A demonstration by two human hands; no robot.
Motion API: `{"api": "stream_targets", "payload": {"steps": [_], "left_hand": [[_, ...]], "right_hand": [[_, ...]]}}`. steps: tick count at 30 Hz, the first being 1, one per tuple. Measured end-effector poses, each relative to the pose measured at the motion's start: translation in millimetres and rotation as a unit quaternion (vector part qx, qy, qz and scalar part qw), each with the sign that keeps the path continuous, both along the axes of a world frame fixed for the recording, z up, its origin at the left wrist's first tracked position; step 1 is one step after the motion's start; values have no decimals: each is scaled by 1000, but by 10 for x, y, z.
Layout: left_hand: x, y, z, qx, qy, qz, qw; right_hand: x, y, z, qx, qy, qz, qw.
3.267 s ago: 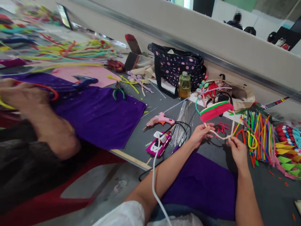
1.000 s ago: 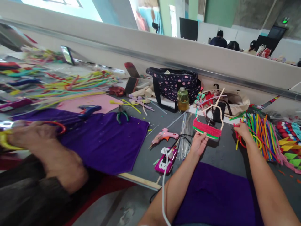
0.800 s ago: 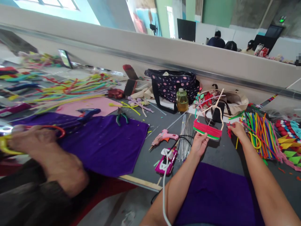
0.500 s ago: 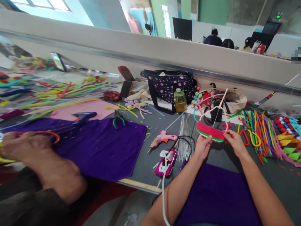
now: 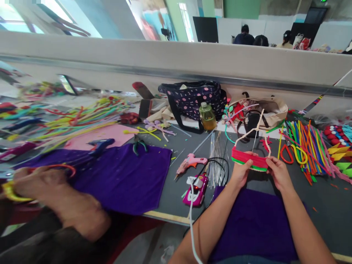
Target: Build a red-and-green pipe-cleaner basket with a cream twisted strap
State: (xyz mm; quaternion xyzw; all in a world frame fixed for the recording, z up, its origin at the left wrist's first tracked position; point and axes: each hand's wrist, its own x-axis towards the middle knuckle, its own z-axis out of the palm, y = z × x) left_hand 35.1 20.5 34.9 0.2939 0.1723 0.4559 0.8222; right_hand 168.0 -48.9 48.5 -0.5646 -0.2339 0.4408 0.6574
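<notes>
A red craft piece (image 5: 260, 161) with green and white bands along its bottom, seemingly made of fuzzy pipe cleaners, is held up over the table. Cream-coloured stems (image 5: 247, 135) rise from its two ends and join in a peak above it. My left hand (image 5: 242, 173) pinches the lower left part, the thumb lying on its front. At the right end, my right hand (image 5: 278, 172) grips it between thumb and fingers. Below my wrists lies a dark purple cloth (image 5: 255, 220). The fingers behind the piece are hidden.
Left of my arms lie a pink glue gun (image 5: 189, 164), a magenta power strip (image 5: 195, 190) with a white cable, and clear sticks (image 5: 217, 157). A bottle (image 5: 207, 116) stands before a dotted bag (image 5: 192, 97). Colourful pipe cleaners (image 5: 308, 146) lie right. A co-worker's hand (image 5: 41, 183) holds red-handled scissors.
Both my hands have brought the red piece slightly lower and nearer, and its front now faces me more squarely. The camera view has shifted a little. The co-worker's hand has moved slightly.
</notes>
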Motion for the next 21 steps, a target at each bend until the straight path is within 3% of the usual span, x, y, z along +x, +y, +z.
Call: {"api": "stream_targets", "payload": {"steps": [10, 14, 21], "left_hand": [[2, -13, 44, -7, 7, 19, 1000], [-7, -15, 84, -4, 35, 24, 999], [-15, -52, 137, 0, 57, 32, 998]], "right_hand": [[17, -62, 11, 30, -29, -28, 999], [17, -102, 80, 54, -79, -9, 995], [-22, -101, 59, 48, -157, -42, 986]]}}
